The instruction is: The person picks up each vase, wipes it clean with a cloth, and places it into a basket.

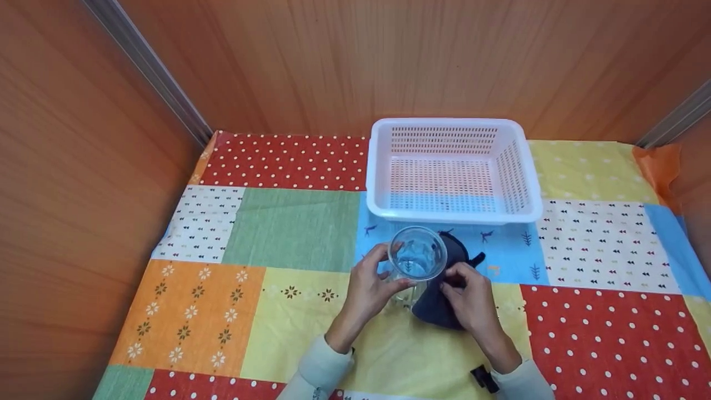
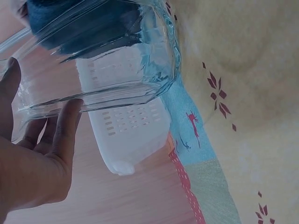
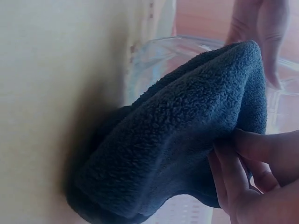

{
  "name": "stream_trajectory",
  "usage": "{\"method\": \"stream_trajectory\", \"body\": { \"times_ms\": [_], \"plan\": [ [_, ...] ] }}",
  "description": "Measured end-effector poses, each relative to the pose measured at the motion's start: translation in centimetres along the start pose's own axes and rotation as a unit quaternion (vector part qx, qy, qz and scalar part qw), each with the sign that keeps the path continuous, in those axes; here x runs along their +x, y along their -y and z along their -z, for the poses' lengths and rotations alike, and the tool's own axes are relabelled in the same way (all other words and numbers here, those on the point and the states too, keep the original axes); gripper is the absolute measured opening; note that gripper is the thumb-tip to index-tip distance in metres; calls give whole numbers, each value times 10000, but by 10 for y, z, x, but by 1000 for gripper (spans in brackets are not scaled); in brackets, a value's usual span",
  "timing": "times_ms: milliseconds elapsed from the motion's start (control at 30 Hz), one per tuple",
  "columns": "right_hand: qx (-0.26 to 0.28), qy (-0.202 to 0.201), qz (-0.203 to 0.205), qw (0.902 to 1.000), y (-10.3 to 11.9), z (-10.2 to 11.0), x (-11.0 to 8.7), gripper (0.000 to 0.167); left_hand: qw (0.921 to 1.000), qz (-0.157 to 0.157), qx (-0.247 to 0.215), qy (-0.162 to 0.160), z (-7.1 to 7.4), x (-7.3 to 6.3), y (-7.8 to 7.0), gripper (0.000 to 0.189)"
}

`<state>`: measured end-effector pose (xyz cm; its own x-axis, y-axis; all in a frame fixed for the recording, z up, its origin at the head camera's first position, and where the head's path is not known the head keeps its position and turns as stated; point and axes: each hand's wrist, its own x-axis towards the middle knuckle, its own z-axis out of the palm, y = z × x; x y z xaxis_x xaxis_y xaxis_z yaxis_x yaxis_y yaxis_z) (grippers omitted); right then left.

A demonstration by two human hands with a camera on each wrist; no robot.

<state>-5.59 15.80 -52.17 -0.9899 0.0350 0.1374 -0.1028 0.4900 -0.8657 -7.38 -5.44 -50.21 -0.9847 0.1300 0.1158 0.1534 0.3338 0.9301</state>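
Observation:
A clear glass jar [image 1: 417, 254] stands upright in the middle of the cloth, its open mouth facing up. My left hand [image 1: 373, 280] holds it near the rim, thumb on the near side and fingers round the far left; the left wrist view shows those fingers on the glass [image 2: 93, 93]. On the jar's right side hangs a dark blue fluffy cloth [image 1: 441, 303] with a small loop. My right hand [image 1: 469, 291] pinches this cloth between thumb and fingers. In the right wrist view the folded cloth [image 3: 173, 126] hides part of the jar.
Just beyond the jar sits a white plastic basket [image 1: 452, 214] with slotted walls. A patchwork tablecloth [image 1: 300, 228] covers the table. Wooden panels [image 1: 344, 66] rise at the back and both sides. Near my right wrist is a black strap piece [image 1: 484, 379].

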Motion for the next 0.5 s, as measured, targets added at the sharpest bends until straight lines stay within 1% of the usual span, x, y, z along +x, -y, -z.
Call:
{"method": "stream_trajectory", "body": {
  "times_ms": [233, 500],
  "plan": [
    [-91, 123, -156, 9998, -11, -4, -1, 24, 10000, -6, -27, 11, 0, 0, 0, 62],
    [-345, 198, -24, 9992, -19, -6, -3, 27, 10000, 20, 6, -48, 0, 1, -1, 61]
  ]
}}
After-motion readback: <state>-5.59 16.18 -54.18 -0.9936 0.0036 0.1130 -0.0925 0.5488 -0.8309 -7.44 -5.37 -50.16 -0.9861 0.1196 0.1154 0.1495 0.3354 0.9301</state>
